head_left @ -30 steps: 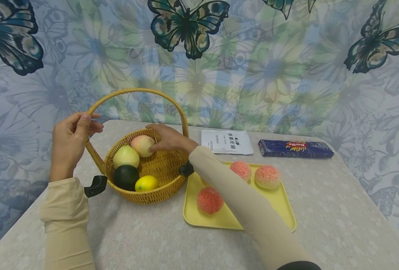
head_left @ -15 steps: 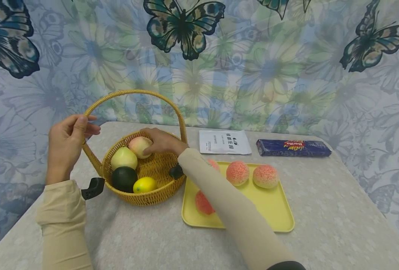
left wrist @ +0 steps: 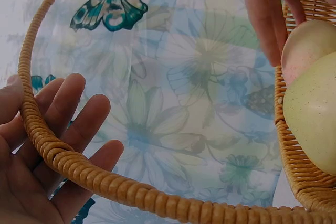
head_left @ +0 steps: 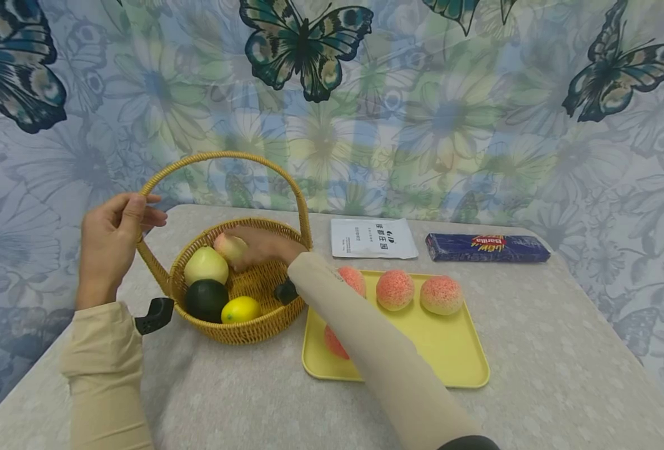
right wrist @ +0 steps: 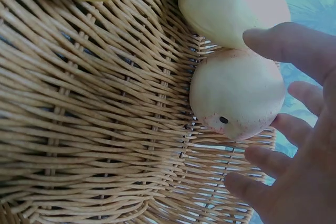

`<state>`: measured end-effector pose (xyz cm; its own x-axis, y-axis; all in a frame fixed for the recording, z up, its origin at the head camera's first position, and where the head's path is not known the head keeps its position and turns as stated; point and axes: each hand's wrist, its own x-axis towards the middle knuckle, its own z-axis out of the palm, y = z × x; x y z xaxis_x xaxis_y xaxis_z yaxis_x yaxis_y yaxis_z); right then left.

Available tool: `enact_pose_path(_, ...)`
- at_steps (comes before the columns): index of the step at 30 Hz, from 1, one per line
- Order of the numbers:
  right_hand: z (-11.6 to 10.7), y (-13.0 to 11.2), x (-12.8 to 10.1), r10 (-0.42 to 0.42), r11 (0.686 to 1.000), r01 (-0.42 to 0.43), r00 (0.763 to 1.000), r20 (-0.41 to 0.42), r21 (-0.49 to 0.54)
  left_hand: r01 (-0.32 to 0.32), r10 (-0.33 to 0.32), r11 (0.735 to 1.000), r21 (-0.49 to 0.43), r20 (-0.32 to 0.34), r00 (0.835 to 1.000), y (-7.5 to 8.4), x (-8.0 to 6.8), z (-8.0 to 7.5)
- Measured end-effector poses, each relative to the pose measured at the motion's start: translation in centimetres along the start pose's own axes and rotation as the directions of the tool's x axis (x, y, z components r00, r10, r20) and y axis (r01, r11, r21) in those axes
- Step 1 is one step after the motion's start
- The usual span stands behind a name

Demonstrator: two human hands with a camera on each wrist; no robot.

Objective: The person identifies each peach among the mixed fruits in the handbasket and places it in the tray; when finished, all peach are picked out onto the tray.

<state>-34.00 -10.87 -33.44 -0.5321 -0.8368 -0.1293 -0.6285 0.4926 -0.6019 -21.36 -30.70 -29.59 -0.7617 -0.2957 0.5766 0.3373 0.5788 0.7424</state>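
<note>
My left hand [head_left: 109, 240] pinches the left side of the arched basket handle [left wrist: 131, 195] between thumb and fingers; its other fingers extend loosely beyond it. The wicker basket [head_left: 247, 334] stands on the table. In it lie a pale peach [right wrist: 236, 95], a yellow-green pear-like fruit [head_left: 206, 265], a dark green rounded fruit [head_left: 206, 301] and a lemon [head_left: 242, 309]. Over the basket's back rim, my right hand [right wrist: 296, 145] is beside the peach, fingers spread and thumb apart from them. It looks blurred in the head view.
Right of the basket, a yellow tray [head_left: 438, 350] bears several pink peaches [head_left: 395, 290], partly covered by my right sleeve. Behind the tray lie a white printed packet [head_left: 373, 238] and a blue Barilla box [head_left: 486, 247]. A butterfly-patterned cloth [head_left: 332, 137] hangs behind the table.
My right hand has come away from around the peach, which stays in the basket by the back rim. My left hand stays at the handle. The head view has shifted slightly.
</note>
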Motion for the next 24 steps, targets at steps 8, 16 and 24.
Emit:
enact_pose_path(8,-0.3,0.0,-0.2,0.035,0.994,-0.041,0.997,-0.071,-0.099,0.003,-0.003,1.000,-0.009,0.005,1.000,-0.2,0.1,-0.1)
enact_pose_path(16,-0.6,0.5,-0.7,0.121,0.984,-0.127,0.991,-0.055,-0.121,0.012,-0.012,1.000,-0.011,0.006,1.000,-0.2,0.1,0.0)
enact_pose_path(24,-0.7,0.9,-1.1,0.124,0.992,-0.126,0.990,-0.070,-0.027,0.013,-0.013,1.000,-0.010,0.003,1.000,-0.3,0.1,0.0)
